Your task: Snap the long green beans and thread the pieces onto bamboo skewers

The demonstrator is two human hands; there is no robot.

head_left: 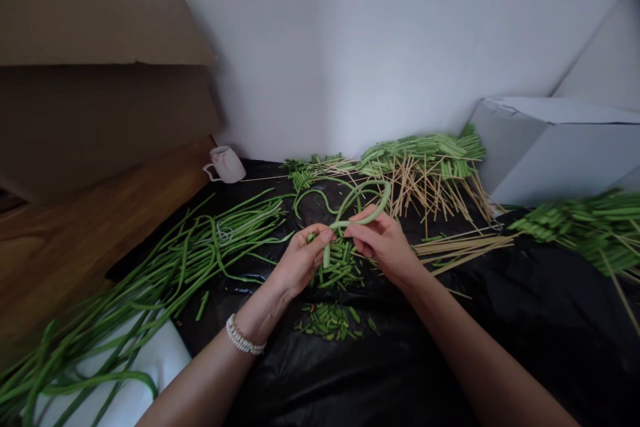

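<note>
A pale green long bean (384,195) loops and curls between my two hands. My left hand (305,255) pinches it near one end, which hangs down below the fingers; a short green piece (311,237) also shows at these fingers. Close by on the right, my right hand (383,240) is closed round the same bean, thumb towards the left hand. Beneath both hands lies a heap of short cut bean pieces (343,267). Nearer to me is a smaller scatter of green trimmings (333,321).
Uncut long beans (200,253) spread over the left side. Bean pieces on skewers (425,150) are stacked at the back, with another stack (590,227) at right. Loose bamboo skewers (465,248), a white mug (227,165), a white box (565,140) and black plastic sheeting (400,373) surround them.
</note>
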